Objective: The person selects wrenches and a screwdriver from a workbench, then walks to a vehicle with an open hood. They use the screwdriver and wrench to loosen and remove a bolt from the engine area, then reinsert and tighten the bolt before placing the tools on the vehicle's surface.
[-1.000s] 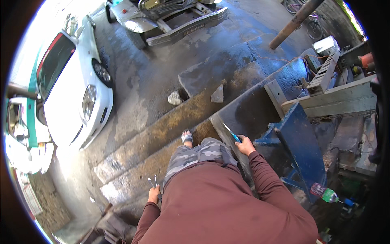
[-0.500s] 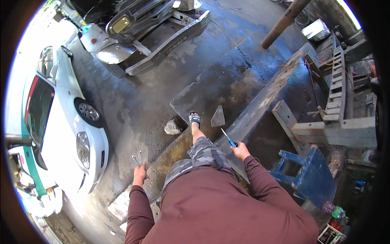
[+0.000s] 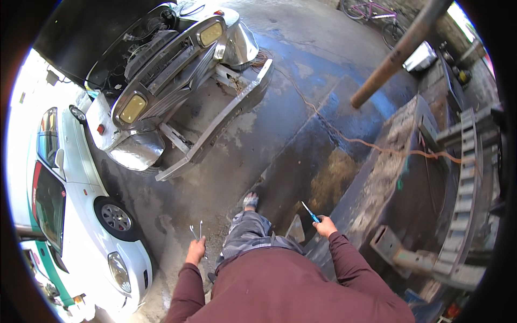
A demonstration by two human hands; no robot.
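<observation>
My left hand (image 3: pixel 196 248), at lower centre-left beside my thigh, is closed around two thin silver wrenches (image 3: pixel 201 228) with their ends pointing up. My right hand (image 3: pixel 326 226), right of my legs, is closed on a slim blue-handled pointed tool (image 3: pixel 312 214), its silver tip angled up and leftward. My sandalled foot (image 3: pixel 250 201) is on damp concrete. Ahead stands a silver jeep-style vehicle (image 3: pixel 169 78) with a long metal front bumper (image 3: pixel 215 127). A white sedan (image 3: pixel 89 231) is parked close on my left.
A rusty post (image 3: pixel 392 63) rises ahead right. An orange cord (image 3: pixel 365 144) crosses the floor toward metal ramp frames (image 3: pixel 464 194) along a concrete ledge (image 3: pixel 383 167). A purple bicycle (image 3: pixel 372 14) leans by the far wall, near a white container (image 3: pixel 419 57).
I have stepped forward: the silver vehicle looms larger, the white car sits farther back beside me, and the blue metal stand has slipped toward the lower edge. Both hands keep their tools.
</observation>
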